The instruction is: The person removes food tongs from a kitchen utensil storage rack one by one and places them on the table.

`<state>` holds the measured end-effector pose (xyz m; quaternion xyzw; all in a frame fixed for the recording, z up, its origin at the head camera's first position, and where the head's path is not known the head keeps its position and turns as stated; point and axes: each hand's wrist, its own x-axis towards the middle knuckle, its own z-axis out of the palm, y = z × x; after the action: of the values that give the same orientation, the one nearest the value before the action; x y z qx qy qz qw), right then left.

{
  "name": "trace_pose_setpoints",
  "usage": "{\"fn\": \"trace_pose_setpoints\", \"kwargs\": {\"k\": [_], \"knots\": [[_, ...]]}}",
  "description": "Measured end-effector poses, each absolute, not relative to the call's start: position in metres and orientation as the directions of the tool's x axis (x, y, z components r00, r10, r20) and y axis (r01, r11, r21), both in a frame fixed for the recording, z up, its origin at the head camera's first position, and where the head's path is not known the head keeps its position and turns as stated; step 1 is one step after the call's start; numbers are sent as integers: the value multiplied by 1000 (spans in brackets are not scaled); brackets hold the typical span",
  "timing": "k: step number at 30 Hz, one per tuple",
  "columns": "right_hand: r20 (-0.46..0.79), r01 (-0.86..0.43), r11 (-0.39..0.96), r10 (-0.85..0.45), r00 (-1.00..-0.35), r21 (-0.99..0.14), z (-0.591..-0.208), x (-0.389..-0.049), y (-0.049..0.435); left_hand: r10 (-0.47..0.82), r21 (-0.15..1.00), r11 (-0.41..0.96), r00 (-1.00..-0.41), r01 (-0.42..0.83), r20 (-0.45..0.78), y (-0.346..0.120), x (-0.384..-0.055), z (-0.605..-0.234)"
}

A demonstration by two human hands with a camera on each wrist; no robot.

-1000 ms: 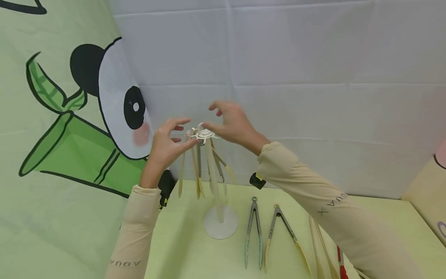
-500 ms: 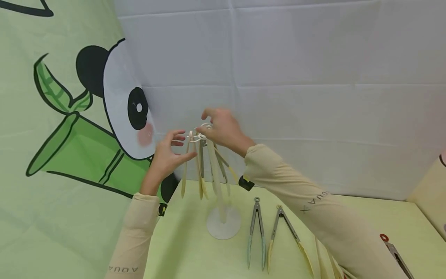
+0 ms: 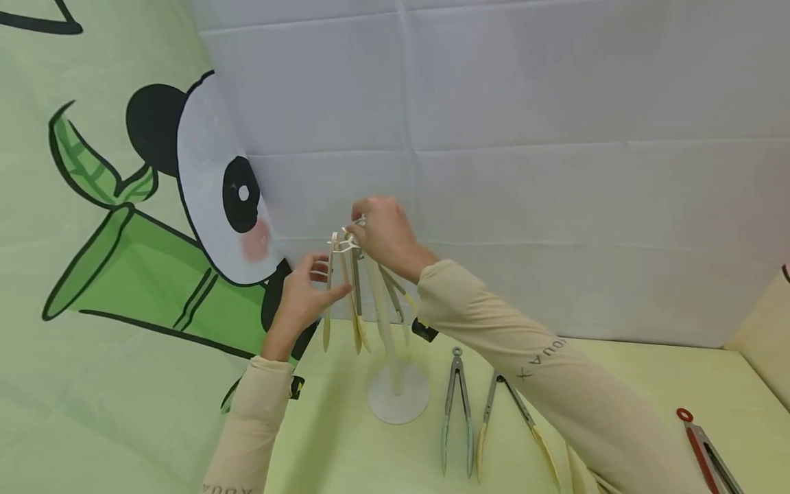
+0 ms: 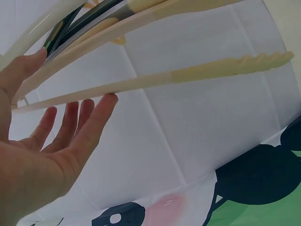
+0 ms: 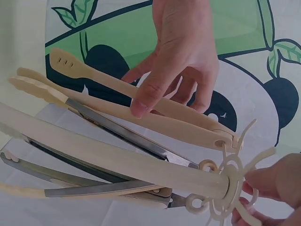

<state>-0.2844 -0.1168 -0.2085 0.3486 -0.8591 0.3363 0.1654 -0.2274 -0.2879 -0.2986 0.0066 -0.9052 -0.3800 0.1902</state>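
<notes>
A white stand (image 3: pixel 382 309) with a round base and a ring of hooks (image 5: pixel 230 183) at its top holds several hanging tongs. My right hand (image 3: pixel 389 230) pinches the hook ring at the top, fingertips between the curved hooks in the right wrist view. Beige tongs (image 5: pixel 183 132) hang from one hook, their two arms apart. Around these is my left hand (image 3: pixel 305 291), thumb along one arm and fingertips against the other (image 4: pixel 127 86). Behind them hang steel tongs with pale yellow tips (image 5: pixel 117 132).
On the table (image 3: pixel 327 446) lie steel tongs with mint tips (image 3: pixel 457 412), others with yellow tips (image 3: pixel 533 429), and red-handled tongs (image 3: pixel 706 449) at the right. Behind the table rises a pale cloth (image 3: pixel 524 171). A printed panda cloth (image 3: pixel 154 261) covers the left side.
My left hand has lowered from beside the hook ring to the beige tongs. The right hand has closed its fingers on the ring. Its forearm shifted left, uncovering the red-handled tongs.
</notes>
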Motion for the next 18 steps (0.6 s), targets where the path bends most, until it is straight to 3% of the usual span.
{"fn": "trace_pose_setpoints", "kwargs": {"k": [9,18], "knots": [[549,-722,559,-482,-683,-407,-208,-283,-117,-299,650,760,-883,9,362,-274,-225,-326],[563,-740,540,-491,-664,-402,-208,-284,-114,-392,563,826,-685,32,614,-263,-224,-362]]}}
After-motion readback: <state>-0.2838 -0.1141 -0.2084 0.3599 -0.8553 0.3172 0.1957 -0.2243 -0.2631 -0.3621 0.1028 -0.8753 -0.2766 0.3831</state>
